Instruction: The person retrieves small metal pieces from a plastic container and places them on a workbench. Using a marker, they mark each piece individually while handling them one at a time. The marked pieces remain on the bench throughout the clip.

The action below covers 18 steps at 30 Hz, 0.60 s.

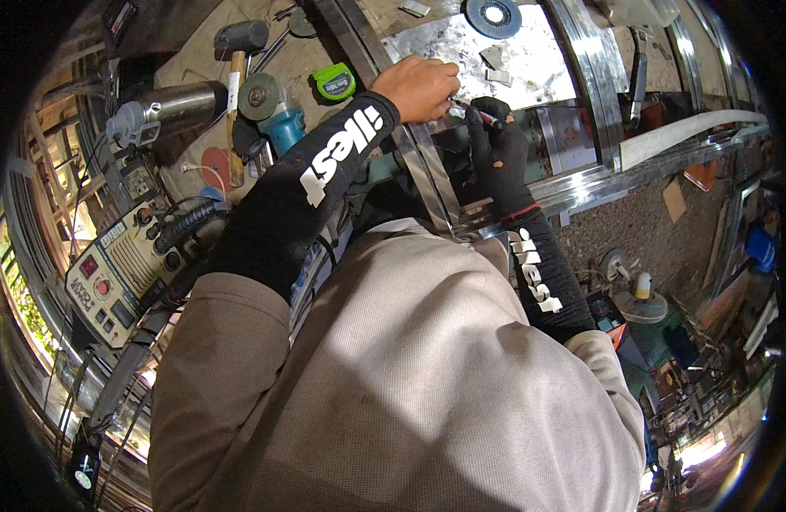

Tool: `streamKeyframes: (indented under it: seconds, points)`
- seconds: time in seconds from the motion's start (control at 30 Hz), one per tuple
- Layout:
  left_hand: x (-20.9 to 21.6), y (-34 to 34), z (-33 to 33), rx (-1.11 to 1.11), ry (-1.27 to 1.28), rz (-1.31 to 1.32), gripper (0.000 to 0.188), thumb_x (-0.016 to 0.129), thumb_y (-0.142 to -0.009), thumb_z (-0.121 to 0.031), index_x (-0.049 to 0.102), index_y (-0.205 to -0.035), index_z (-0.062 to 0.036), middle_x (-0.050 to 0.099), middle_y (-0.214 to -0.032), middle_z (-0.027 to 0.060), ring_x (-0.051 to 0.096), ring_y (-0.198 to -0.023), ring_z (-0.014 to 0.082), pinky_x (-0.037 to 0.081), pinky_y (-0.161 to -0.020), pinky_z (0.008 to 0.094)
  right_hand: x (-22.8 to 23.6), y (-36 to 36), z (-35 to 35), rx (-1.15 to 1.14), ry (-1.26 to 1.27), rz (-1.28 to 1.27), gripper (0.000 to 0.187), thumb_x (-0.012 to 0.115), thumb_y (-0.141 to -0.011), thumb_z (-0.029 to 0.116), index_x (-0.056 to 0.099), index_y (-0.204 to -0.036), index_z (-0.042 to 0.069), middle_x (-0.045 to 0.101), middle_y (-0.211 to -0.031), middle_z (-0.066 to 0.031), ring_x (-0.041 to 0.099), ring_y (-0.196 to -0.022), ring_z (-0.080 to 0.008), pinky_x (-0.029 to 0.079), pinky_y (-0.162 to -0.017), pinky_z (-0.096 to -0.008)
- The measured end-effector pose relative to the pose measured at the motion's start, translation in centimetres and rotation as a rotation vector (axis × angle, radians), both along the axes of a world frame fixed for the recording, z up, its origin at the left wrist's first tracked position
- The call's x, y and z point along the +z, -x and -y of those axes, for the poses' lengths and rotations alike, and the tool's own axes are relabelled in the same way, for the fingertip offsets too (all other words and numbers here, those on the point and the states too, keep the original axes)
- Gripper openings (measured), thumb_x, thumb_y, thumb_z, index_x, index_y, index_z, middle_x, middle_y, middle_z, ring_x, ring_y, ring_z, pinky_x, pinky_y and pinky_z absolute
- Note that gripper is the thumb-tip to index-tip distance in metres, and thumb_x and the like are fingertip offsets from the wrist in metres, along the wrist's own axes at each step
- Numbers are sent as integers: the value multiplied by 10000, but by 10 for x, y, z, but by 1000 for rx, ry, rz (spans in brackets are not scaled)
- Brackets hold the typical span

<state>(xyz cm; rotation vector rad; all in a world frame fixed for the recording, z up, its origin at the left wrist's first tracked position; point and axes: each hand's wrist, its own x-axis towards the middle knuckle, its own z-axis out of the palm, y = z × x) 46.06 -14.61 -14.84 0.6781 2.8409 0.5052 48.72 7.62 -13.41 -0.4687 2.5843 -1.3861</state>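
Observation:
My left hand (417, 88) is bare, with a black sleeve up the forearm, and its fingers are curled closed above a pair of metal bars (429, 175). What its fingertips hold, if anything, is hidden. Close beside it my right hand (498, 154), in a black glove with bare fingertips, grips a black and red marker pen (488, 118). The pen's thin end points toward my left fingertips. Beyond both hands lies a shiny metal sheet (538, 64) with small metal offcuts (495, 75) on it.
A green tape measure (334, 82), an angle grinder (282, 124), a mallet (237, 85) and a steel bottle (184, 111) lie on the left. A flap disc (493, 17) rests on the sheet. Metal tubes (585, 60) frame the right. A welding machine (124, 273) stands lower left.

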Motion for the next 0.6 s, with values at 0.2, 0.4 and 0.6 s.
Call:
streamKeyframes:
  seconds: [0.2, 0.4, 0.6]
  points:
    - [2, -1, -1, -8, 1, -40, 203, 802, -824, -201, 731, -969, -79, 679, -1024, 69, 718, -1050, 283, 570, -897, 454, -2, 5, 9, -6, 101, 13, 168, 730, -1034, 193, 710, -1159, 83, 762, -915, -184, 770, -761, -343, 579, -677, -425]
    - [5, 0, -1, -23, 27, -45, 232, 826, -805, -215, 759, -978, -74, 692, -1045, 60, 729, -1041, 275, 590, -889, 447, 9, 12, 12, 101, 9, -58, 166, 722, -1014, 142, 700, -1160, 66, 745, -954, -203, 762, -835, -382, 578, -711, -431]
    - [0, -1, -1, -12, 38, -72, 247, 826, -820, -252, 767, -977, -71, 696, -1050, 58, 730, -1044, 268, 602, -881, 440, 12, 31, 12, 248, -68, -102, 175, 707, -1025, 151, 693, -1177, 64, 746, -945, -189, 773, -794, -346, 572, -687, -424]
